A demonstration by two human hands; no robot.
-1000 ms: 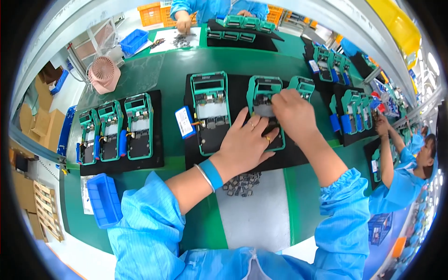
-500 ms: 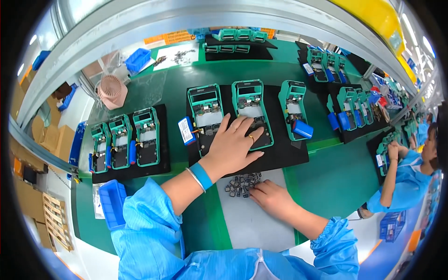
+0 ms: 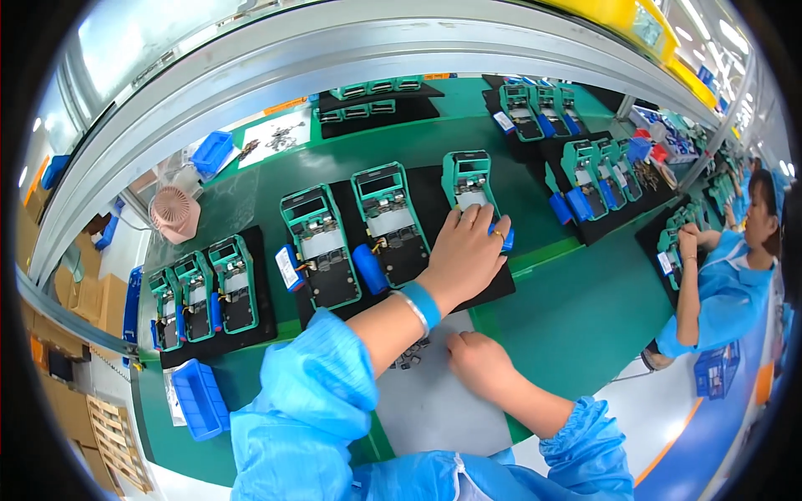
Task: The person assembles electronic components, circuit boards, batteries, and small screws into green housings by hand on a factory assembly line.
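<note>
My left hand [image 3: 468,255] lies over the right-hand green device housing [image 3: 468,171], its fingers bent around a blue cylindrical battery [image 3: 506,237] that is mostly covered. My thumb is largely hidden. Two similar housings, the middle one [image 3: 391,219] and the left one [image 3: 322,242], lie open-faced on the same black mat [image 3: 401,313]. A blue battery [image 3: 370,269] rests between them; another battery [image 3: 289,267] with a white label sits beside the left housing. Over a grey strip [image 3: 434,409], my right hand [image 3: 483,365] has curled fingers beside small metal parts [image 3: 408,359]; what it pinches is hidden.
More housings [image 3: 200,284] lie on a black mat at left, above a blue bin [image 3: 200,399]. A pink fan [image 3: 175,213] stands behind them. Other mats with housings [image 3: 601,179] fill the far right, where a co-worker [image 3: 718,292] handles one. A metal frame bar [image 3: 376,58] crosses overhead.
My left hand has moved right, from the middle housing to the right-hand one. The middle housing's battery now shows at its left side. My right hand has drawn slightly off the metal parts.
</note>
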